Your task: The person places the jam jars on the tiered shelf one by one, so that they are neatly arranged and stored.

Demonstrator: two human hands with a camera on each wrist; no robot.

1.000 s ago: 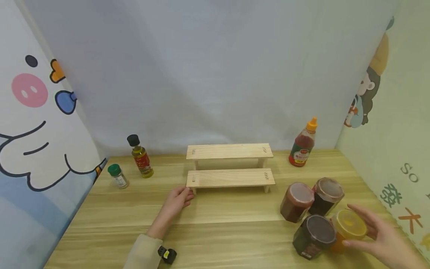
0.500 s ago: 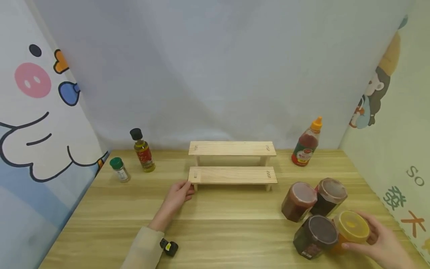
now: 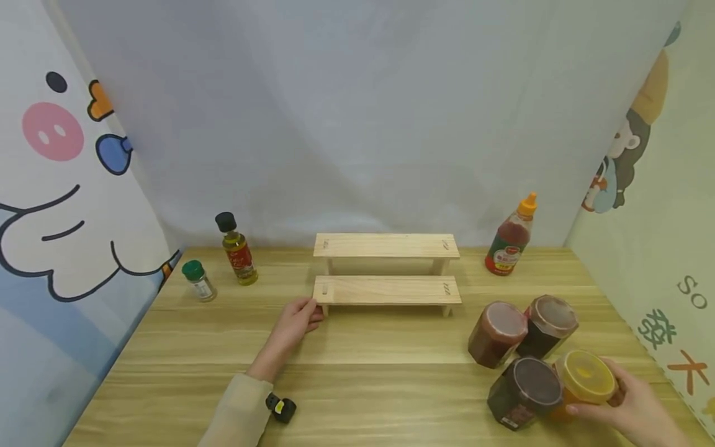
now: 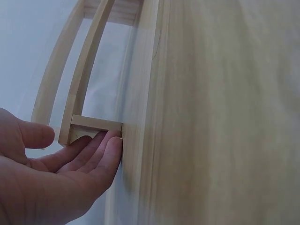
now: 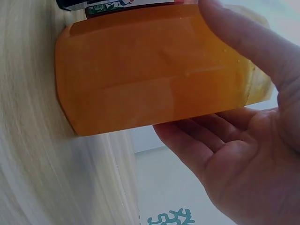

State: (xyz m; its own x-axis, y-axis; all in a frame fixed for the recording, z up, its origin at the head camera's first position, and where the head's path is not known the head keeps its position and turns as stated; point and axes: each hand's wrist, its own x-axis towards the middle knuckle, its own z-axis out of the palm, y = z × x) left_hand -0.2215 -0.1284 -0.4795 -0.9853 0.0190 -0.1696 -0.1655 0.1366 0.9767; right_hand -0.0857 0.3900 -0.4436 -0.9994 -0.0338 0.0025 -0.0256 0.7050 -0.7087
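Note:
In the head view, my left hand (image 3: 293, 324) is at the left end of a two-step wooden rack (image 3: 388, 290). The left wrist view shows its loosely bent fingers touching the rack's short leg (image 4: 96, 123), the thumb apart from them near the board. My right hand (image 3: 630, 403) grips a jar of orange-yellow contents with a yellow lid (image 3: 585, 376). Seen from the right wrist, its thumb lies along one side of the faceted jar (image 5: 126, 77) and the fingers support the opposite side. A dark jar (image 3: 525, 392) stands close against it on the left.
Behind are a red-brown jar (image 3: 497, 334) and another dark jar (image 3: 550, 326). A red sauce bottle with an orange nozzle (image 3: 511, 236) stands back right. At left are an oil bottle (image 3: 238, 251) and a green-capped shaker (image 3: 198, 281). A wall cloth (image 3: 363, 124) rises behind the table (image 3: 385, 397).
The head view has shifted slightly. My right fingers have drawn in around the yellow-lidded jar. My left hand stays at the rack's left end.

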